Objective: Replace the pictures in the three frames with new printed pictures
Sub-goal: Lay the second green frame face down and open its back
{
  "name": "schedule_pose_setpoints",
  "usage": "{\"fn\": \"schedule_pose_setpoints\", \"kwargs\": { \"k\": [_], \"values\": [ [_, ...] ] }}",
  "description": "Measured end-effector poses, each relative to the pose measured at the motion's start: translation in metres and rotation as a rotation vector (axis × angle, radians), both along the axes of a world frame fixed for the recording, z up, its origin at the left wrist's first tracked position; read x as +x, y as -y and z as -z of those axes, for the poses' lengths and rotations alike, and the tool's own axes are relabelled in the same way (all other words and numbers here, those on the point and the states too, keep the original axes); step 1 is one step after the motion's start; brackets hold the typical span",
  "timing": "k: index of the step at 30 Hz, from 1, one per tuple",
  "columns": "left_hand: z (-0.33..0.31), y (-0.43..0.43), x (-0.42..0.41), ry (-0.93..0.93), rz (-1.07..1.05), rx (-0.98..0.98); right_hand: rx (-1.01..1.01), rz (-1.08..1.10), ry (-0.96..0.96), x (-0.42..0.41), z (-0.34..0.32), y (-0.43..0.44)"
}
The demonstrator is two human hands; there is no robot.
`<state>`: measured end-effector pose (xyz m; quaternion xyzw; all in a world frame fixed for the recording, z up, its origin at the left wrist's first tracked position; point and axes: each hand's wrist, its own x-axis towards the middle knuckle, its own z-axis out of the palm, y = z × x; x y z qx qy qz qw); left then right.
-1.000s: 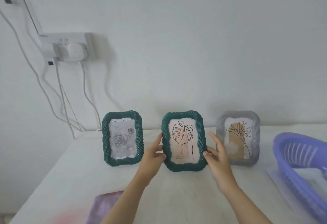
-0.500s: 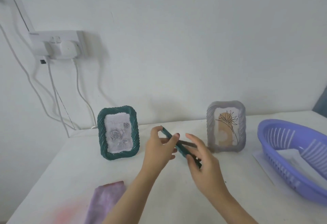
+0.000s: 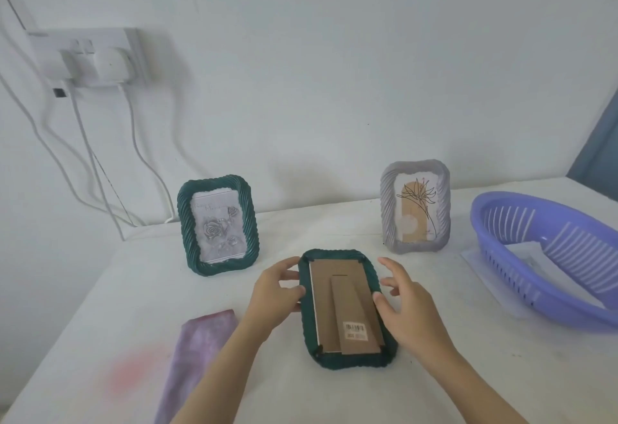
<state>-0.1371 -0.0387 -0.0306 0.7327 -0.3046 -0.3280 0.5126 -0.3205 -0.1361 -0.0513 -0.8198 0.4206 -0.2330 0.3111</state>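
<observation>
Head view: I'm steadying the face-down dark green rope-edged frame (image 3: 346, 310), left hand (image 3: 274, 293) touching it, right hand (image 3: 403, 306) spread loosely; forcing corner tabs risks snapping them.

The single head camera is looking forward and down, close over the counter (image 3: 434, 373), edges seemingly bowing with wide-angle distortion.

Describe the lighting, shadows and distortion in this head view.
Head view: soft, even light; faint shadows on the wall behind the green frame and grey frame; wide-angle bending stretches the purple basket at the edge; the face-down frame looks sharp.
</observation>
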Motion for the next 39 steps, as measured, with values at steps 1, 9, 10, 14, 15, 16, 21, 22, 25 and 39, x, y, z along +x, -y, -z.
{"fn": "schedule_pose_setpoints", "kwargs": {
  "k": [1, 9, 10, 14, 15, 16, 21, 22, 25, 39],
  "values": [
    [0.003, -0.002, -0.002, 0.02, 0.012, 0.009, 0.048, 0.004, -0.007, -0.002, 0.006, 0.0],
    [0.028, -0.015, -0.013, 0.404, 0.1, 0.086, 0.082, 0.009, 0.044, -0.014, 0.024, -0.004],
    [0.031, -0.015, -0.014, 0.461, 0.099, 0.098, 0.074, 0.006, 0.043, -0.014, 0.025, -0.004],
    [0.04, -0.017, -0.018, 0.681, 0.043, 0.087, 0.02, 0.009, 0.067, -0.014, 0.028, -0.003],
    [0.04, -0.018, -0.02, 0.716, 0.058, 0.077, -0.002, -0.001, 0.071, -0.014, 0.027, -0.003],
    [0.041, -0.02, -0.023, 0.723, 0.105, 0.083, -0.018, -0.025, 0.071, -0.013, 0.026, -0.001],
    [0.051, -0.02, -0.027, 0.799, 0.3, 0.231, -0.059, -0.256, -0.093, -0.01, 0.022, 0.009],
    [0.052, -0.02, -0.026, 0.822, 0.307, 0.24, -0.059, -0.278, -0.151, -0.009, 0.023, 0.011],
    [0.053, -0.02, -0.022, 0.869, 0.3, 0.248, -0.078, -0.308, -0.237, -0.008, 0.028, 0.014],
    [0.045, -0.012, -0.013, 0.973, 0.374, 0.357, -0.155, -0.306, -0.365, -0.006, 0.028, 0.026]
  ]
}}
